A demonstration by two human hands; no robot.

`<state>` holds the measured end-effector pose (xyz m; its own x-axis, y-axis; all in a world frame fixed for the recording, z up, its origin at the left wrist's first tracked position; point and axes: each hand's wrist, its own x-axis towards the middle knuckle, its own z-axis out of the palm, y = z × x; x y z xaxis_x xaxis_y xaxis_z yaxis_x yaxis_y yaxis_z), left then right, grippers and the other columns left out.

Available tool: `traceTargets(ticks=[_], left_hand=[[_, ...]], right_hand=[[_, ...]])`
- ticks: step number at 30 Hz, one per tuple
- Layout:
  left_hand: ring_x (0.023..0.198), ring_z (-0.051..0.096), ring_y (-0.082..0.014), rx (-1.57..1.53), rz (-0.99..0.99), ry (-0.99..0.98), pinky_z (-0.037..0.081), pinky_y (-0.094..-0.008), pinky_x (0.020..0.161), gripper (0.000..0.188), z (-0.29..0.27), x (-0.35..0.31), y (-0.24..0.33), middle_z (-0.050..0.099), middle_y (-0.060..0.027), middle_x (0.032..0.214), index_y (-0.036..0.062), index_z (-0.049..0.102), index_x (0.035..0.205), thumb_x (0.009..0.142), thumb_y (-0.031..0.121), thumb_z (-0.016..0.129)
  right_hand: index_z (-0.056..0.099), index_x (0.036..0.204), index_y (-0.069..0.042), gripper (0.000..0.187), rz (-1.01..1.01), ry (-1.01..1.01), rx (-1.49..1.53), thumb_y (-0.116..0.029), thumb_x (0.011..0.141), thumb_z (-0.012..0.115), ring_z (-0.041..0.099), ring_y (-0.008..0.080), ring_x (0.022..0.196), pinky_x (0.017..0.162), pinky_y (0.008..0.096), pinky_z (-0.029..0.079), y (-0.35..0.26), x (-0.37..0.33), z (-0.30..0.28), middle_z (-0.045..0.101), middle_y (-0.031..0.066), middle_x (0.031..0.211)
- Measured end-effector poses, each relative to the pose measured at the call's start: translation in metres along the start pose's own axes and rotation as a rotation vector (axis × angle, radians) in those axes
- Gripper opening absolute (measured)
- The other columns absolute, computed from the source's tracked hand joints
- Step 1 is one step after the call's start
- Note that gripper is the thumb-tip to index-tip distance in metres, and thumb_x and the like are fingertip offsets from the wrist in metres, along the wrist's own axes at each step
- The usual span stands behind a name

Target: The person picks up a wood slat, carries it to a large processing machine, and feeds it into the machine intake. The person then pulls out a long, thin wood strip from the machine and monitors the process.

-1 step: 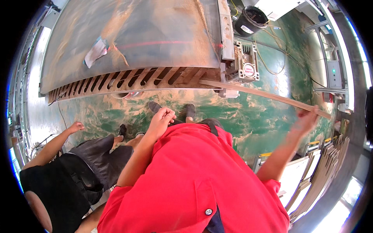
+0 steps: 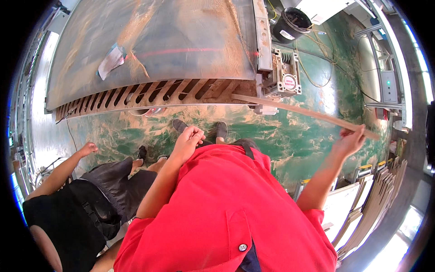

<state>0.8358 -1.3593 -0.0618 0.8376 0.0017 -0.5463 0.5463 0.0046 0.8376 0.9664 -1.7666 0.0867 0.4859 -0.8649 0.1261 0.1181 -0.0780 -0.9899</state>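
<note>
My right hand point(image 2: 351, 140) is raised at the right and grips a long thin wooden strip point(image 2: 299, 110) near its right end. The strip slants up and left to the edge of a large machine table point(image 2: 181, 41) dusted with sawdust. In front of my red shirt, my left hand point(image 2: 188, 138) hangs with its fingers curled and nothing in them. It is well apart from the strip. My shoes point(image 2: 219, 129) stand on the green floor just short of the table's slotted edge point(image 2: 149, 93).
A person in black point(image 2: 90, 204) stands close on my left, one hand point(image 2: 87, 148) held out low. A motor unit point(image 2: 285, 75) and a black bucket point(image 2: 292, 22) sit at the table's right end. Stacked wooden boards point(image 2: 376, 199) lean at the right.
</note>
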Motion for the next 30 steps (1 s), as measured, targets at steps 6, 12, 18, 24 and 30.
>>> traceTargets(ticks=[6, 12, 18, 24, 30], left_hand=[[0.072, 0.053, -0.0089, 0.003, 0.0, -0.04, 0.043, -0.0227, 0.065, 0.014, 0.01, -0.006, 0.0, 0.059, -0.005, 0.084, 0.0023, 0.055, 0.093, 0.091, 0.016, 0.051], [0.072, 0.053, -0.0096, 0.017, 0.004, 0.001, 0.044, -0.0228, 0.066, 0.015, 0.009, -0.007, -0.001, 0.058, -0.0054, 0.083, 0.0015, 0.054, 0.093, 0.091, 0.017, 0.052], [0.071, 0.054, -0.0097, 0.035, 0.001, 0.013, 0.044, -0.0228, 0.066, 0.017, 0.01, -0.003, -0.003, 0.059, -0.0046, 0.081, 0.0013, 0.055, 0.091, 0.091, 0.018, 0.053], [0.068, 0.054, -0.0102, 0.166, 0.023, -0.018, 0.044, -0.0244, 0.064, 0.021, 0.008, 0.006, -0.001, 0.058, -0.0049, 0.076, 0.0006, 0.054, 0.086, 0.09, 0.021, 0.053], [0.064, 0.054, -0.0111, 0.146, -0.015, -0.001, 0.044, -0.0255, 0.06, 0.018, -0.004, 0.03, -0.01, 0.06, -0.0036, 0.074, 0.0034, 0.056, 0.084, 0.091, 0.019, 0.051]], right_hand=[[0.055, 0.09, -0.001, 0.025, 0.02, 0.016, -0.125, -0.026, 0.091, 0.054, 0.041, 0.0104, 0.045, 0.04, 0.0253, 0.031, 0.035, 0.041, -0.036, 0.046, 0.0028, 0.056], [0.057, 0.084, -0.001, 0.019, -0.252, 0.091, -0.072, -0.02, 0.088, 0.054, 0.036, 0.0088, 0.044, 0.04, 0.0239, 0.025, -0.07, 0.092, -0.057, 0.043, 0.0014, 0.054], [0.056, 0.09, -0.001, 0.021, -0.209, 0.079, -0.087, -0.022, 0.089, 0.057, 0.04, 0.0097, 0.044, 0.04, 0.0242, 0.026, -0.048, 0.032, -0.017, 0.047, 0.0023, 0.055], [0.052, 0.091, -0.004, 0.018, 0.03, -0.134, 0.035, -0.022, 0.091, 0.056, 0.047, 0.0113, 0.046, 0.041, 0.0255, 0.039, 0.026, -0.049, 0.004, 0.052, 0.0038, 0.063], [0.051, 0.082, -0.007, 0.017, 0.243, -0.275, 0.034, -0.022, 0.09, 0.056, 0.045, 0.0104, 0.043, 0.039, 0.0254, 0.036, 0.06, -0.051, 0.011, 0.048, 0.0003, 0.059]])
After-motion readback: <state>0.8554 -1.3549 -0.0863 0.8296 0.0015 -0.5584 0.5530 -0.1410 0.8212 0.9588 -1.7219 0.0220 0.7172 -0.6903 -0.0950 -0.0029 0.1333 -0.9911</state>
